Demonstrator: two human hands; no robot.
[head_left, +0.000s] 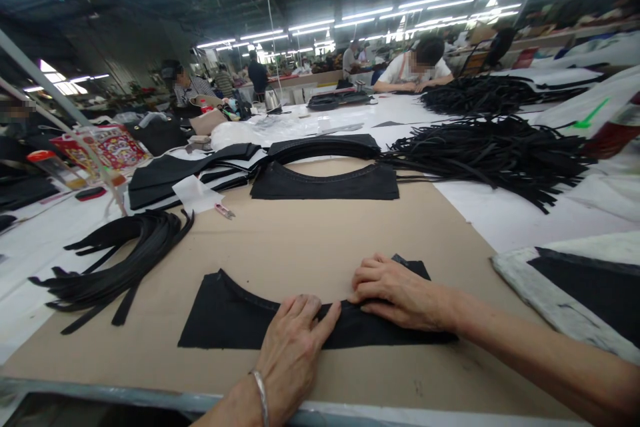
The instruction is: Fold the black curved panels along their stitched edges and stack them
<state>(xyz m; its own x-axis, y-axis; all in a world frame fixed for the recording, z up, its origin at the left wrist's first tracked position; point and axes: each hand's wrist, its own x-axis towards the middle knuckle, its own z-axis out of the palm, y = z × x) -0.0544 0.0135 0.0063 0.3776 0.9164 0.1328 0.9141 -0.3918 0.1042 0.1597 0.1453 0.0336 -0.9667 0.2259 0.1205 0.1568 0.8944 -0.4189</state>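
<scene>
A black fabric piece point(225, 320) with a curved, cut-in upper edge lies flat on the tan board in front of me. My left hand point(293, 340), with a silver bangle at the wrist, rests on its middle. Its fingertips press near the curved edge and the thumb points away to the right. Farther right, my right hand point(393, 290) has its fingers bent and closed on the folded curved edge. That hand covers part of the piece's right side.
Behind are stacked black curved pieces point(325, 183). Black strips point(130, 260) lie left, and a larger strip heap point(490, 153) lies right. Small thread snips point(225, 211) lie by white paper point(197, 193). A grey-white slab point(525, 287) sits at right. A co-worker point(415, 70) leans over the far table.
</scene>
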